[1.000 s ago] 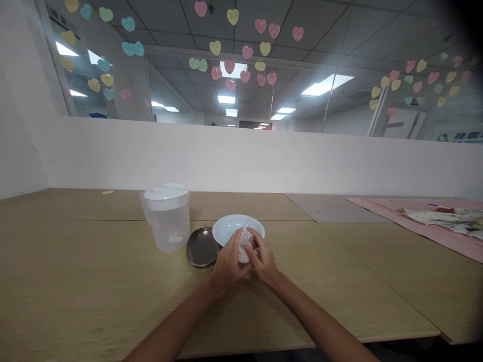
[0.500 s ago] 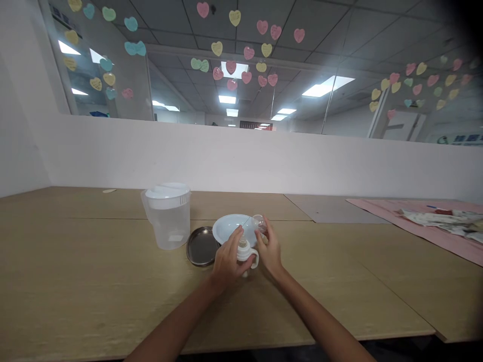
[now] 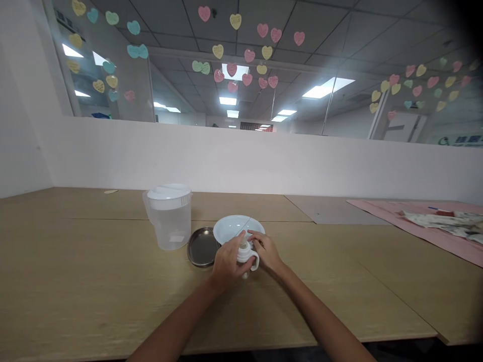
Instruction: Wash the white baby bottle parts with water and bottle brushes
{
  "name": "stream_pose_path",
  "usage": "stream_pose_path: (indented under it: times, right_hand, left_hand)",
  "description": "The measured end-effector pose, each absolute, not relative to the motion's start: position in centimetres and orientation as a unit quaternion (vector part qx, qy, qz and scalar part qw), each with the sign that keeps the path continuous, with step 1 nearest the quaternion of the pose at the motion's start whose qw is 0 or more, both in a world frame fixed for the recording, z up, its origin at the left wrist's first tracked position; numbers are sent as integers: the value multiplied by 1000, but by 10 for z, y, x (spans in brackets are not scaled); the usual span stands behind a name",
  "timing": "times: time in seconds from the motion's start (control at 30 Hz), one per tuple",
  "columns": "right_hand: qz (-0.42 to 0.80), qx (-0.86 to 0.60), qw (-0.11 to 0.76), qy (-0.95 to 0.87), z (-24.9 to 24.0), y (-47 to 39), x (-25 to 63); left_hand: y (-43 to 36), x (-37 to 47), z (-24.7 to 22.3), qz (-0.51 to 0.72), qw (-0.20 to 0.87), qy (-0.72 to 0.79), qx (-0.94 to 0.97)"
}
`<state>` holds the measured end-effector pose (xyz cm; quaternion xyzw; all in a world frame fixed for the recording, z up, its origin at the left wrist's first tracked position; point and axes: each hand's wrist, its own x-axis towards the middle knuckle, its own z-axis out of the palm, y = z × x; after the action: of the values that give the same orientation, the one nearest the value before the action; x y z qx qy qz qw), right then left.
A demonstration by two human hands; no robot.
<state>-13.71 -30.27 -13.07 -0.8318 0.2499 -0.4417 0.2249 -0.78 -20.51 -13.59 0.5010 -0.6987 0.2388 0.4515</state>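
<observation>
Bottle top (image 3: 243, 254), white, with a pale teat (image 3: 243, 243) at its upper end and a curved handle (image 3: 256, 260) on its right side; held in front of the bowl, above the table (image 3: 113, 286). Left hand (image 3: 227, 262): fingers and thumb wrapped around the bottle top from the left. Right hand (image 3: 266, 250): fingers bent beside the teat, at the bowl's near right edge; whether they grasp anything cannot be told. Bowl (image 3: 229, 227), white, round, just beyond both hands. Dish (image 3: 203, 248), dark metal, round, shallow, left of the bowl. Pitcher (image 3: 171, 223), translucent plastic, white-lidded, upright, left of the dish.
</observation>
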Motion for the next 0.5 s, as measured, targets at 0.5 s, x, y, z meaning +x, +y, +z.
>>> stream_pose_path:
  times: [0.5]
  right_hand:
    - [-445,-838,236,210,-124,-264,-128]
  left_hand:
    - [-208,-8,-140,42,512,-680,523]
